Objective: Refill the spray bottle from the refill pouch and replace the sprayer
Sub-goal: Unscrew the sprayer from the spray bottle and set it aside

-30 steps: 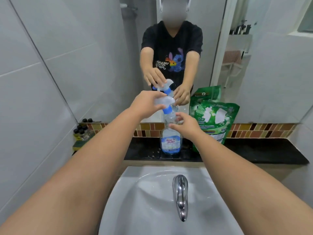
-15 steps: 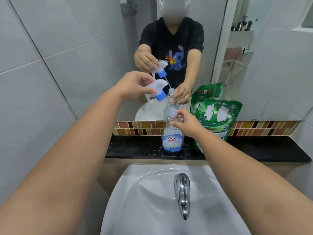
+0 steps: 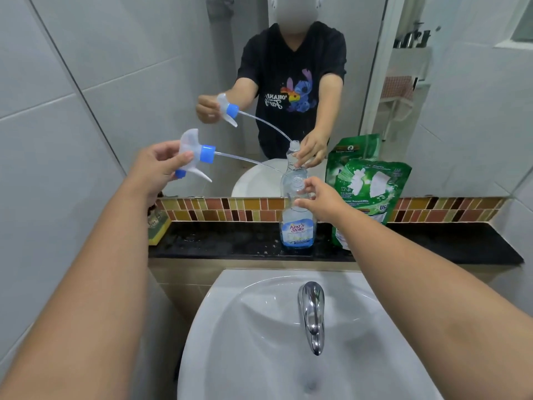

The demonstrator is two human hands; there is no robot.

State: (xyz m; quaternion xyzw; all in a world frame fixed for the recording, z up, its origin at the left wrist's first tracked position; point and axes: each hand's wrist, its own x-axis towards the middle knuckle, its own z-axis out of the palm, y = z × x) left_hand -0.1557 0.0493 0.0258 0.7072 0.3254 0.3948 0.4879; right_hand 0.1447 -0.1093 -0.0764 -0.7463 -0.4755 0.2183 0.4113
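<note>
My left hand (image 3: 157, 166) holds the sprayer (image 3: 192, 153) up and off to the left, above the left end of the ledge (image 3: 230, 246). Its grip is pinched on the translucent sprayer head, thumb on the near face and fingers curled behind. The blue collar points right, and the thin dip tube (image 3: 245, 161) runs from it in a shallow arc down toward the mouth of the spray bottle (image 3: 297, 215). I cannot tell whether the tube's tip has left the neck or sits just inside it.

My right hand (image 3: 323, 199) is on the bottle's upper part, its grip closed lightly around the neck and shoulder, thumb on the near side and fingers wrapping the far side. The bottle stands upright on the dark ledge behind the sink (image 3: 259, 327), roughly at the middle of the ledge's length, with a band of blue liquid at its bottom and a blue label facing me.

The green refill pouch (image 3: 369, 194) stands upright just to the right of the bottle, leaning back against the mirror (image 3: 173, 67) and the tile strip. A yellow sponge (image 3: 158, 229) rests at the ledge's left end. The chrome tap (image 3: 311, 313) rises from the sink's centre, below the bottle.
</note>
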